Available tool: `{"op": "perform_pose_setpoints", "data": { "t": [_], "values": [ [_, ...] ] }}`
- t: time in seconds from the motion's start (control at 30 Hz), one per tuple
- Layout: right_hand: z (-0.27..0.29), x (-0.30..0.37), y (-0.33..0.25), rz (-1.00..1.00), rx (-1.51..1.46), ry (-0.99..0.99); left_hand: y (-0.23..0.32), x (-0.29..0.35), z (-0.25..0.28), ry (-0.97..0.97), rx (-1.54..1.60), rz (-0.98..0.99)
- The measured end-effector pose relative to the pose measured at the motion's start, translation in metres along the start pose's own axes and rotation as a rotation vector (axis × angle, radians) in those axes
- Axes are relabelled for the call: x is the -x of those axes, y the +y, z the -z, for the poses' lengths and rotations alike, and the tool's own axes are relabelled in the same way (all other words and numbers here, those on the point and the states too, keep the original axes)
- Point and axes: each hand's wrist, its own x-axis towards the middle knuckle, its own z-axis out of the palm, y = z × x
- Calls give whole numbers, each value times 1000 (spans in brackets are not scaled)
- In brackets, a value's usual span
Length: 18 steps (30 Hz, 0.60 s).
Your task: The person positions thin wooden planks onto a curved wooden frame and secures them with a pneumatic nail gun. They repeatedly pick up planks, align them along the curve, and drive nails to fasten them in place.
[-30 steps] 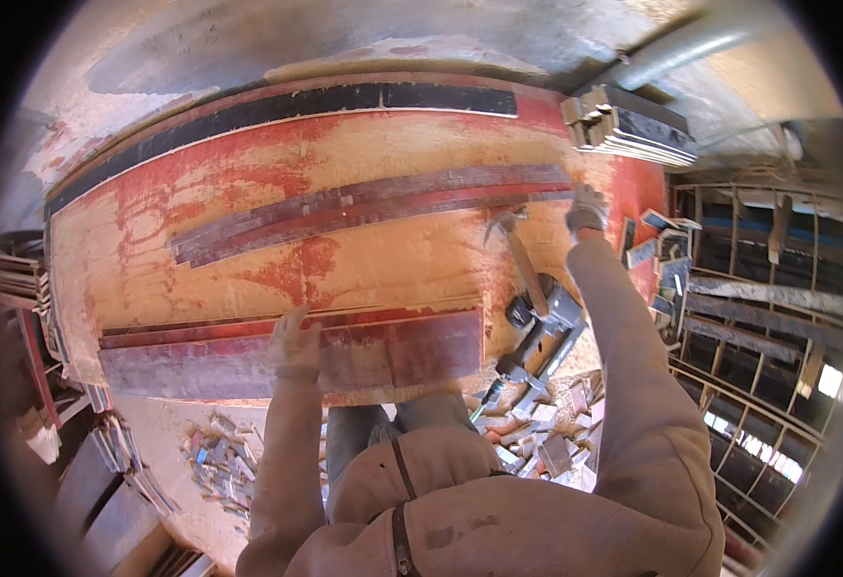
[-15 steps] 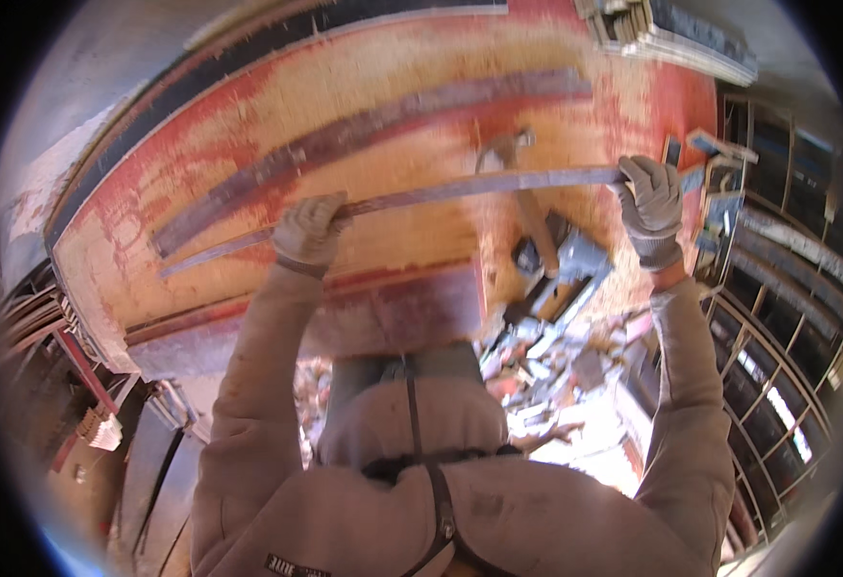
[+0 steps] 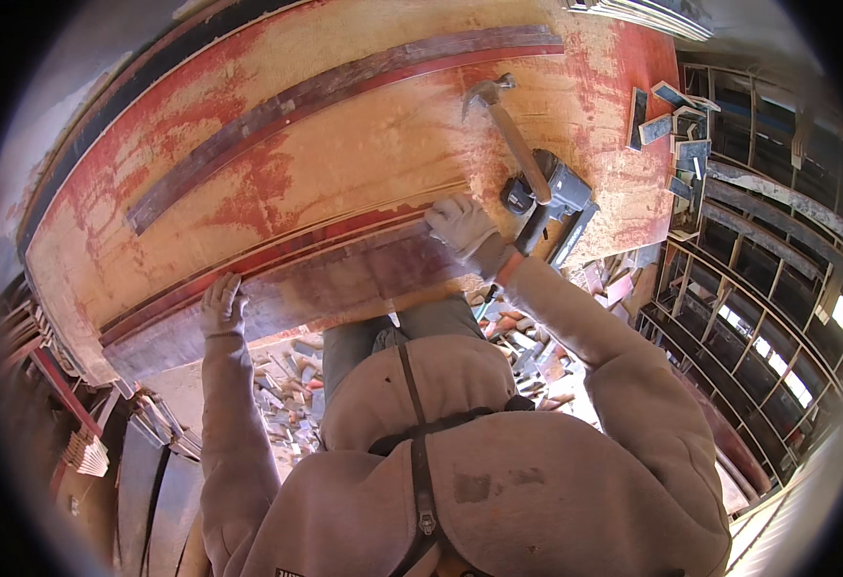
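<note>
A long reddish-brown board [image 3: 345, 279] lies along the near edge of the workbench. Thin strips [image 3: 325, 234] run along its far edge. My gloved left hand [image 3: 222, 306] is closed over the board towards its left part, with the fingers on the far edge. Near the board's right end, my gloved right hand [image 3: 464, 233] is curled over it. Just right of this hand, a claw hammer [image 3: 520, 144] leans with its handle across a black power tool [image 3: 561, 192]. Farther back lies a curved dark strip of wood [image 3: 345, 82].
The red-stained plywood bench top [image 3: 364, 163] spans the view. Small dark wooden offcuts [image 3: 667, 125] sit at its right end. Scrap pieces [image 3: 537, 356] litter the floor below the near edge. Curved lattice frames [image 3: 739, 337] stand at right; stacked panels [image 3: 152, 490] stand at lower left.
Both hands have come down towards me from above the bench, and the right has moved left. The narrow strip they held up is no longer in the air; they now grip the near board.
</note>
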Motion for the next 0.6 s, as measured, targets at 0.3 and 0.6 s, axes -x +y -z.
{"op": "perform_pose_setpoints", "data": {
  "t": [0.3,0.6],
  "values": [
    [-6,84,75,-206,459,-6,-15,1,-16,24,68,107],
    [-29,99,113,-281,549,109,-40,11,-10,-119,-148,294]
  ]
}}
